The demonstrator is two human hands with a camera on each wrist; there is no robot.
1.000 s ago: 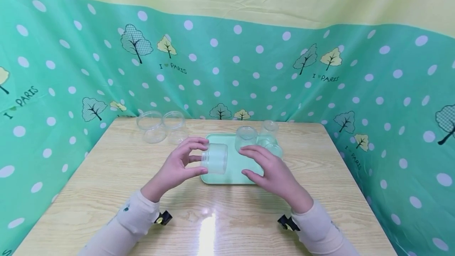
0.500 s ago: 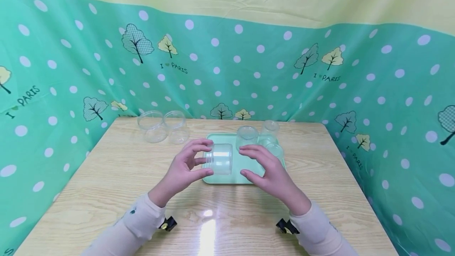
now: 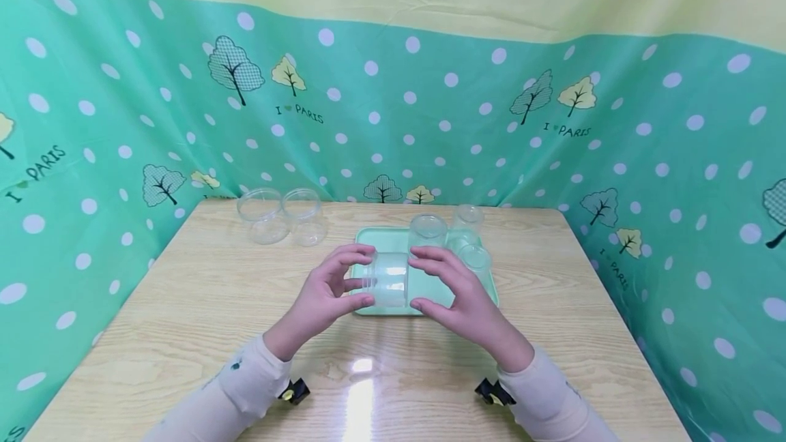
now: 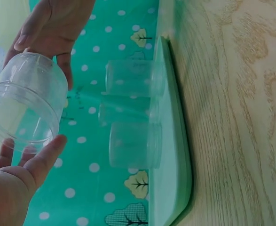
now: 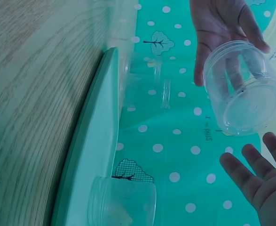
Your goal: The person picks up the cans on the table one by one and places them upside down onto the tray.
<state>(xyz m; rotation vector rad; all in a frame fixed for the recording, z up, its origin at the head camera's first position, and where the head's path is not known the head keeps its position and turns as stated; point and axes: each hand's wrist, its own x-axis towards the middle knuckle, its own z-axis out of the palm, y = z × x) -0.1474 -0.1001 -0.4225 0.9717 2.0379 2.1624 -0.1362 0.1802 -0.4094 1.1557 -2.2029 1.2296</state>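
In the head view, my left hand [image 3: 328,292] grips a clear plastic jar [image 3: 391,281] around its threaded mouth. The jar lies on its side in the air in front of the green tray [image 3: 424,302]. My right hand [image 3: 463,292] has its fingers spread in a loose curve, with the fingertips right by the jar's base. From the left wrist view, the left hand [image 4: 22,181] has its thumb at the open rim of the jar [image 4: 32,89]. In the right wrist view, the right hand [image 5: 264,176] is spread beside the jar's base with a gap between them.
Several clear jars stand mouth down on the tray's right and back part, among them a wide jar [image 3: 428,229], a front one [image 3: 475,259] and a back one [image 3: 469,218]. Two more clear jars [image 3: 268,227] stand at the table's back left. A patterned cloth [image 3: 393,114] hangs around the table.
My left hand has carried the jar rightward toward the right hand. The right hand has hardly moved, and its fingertips now stand by the jar's base.
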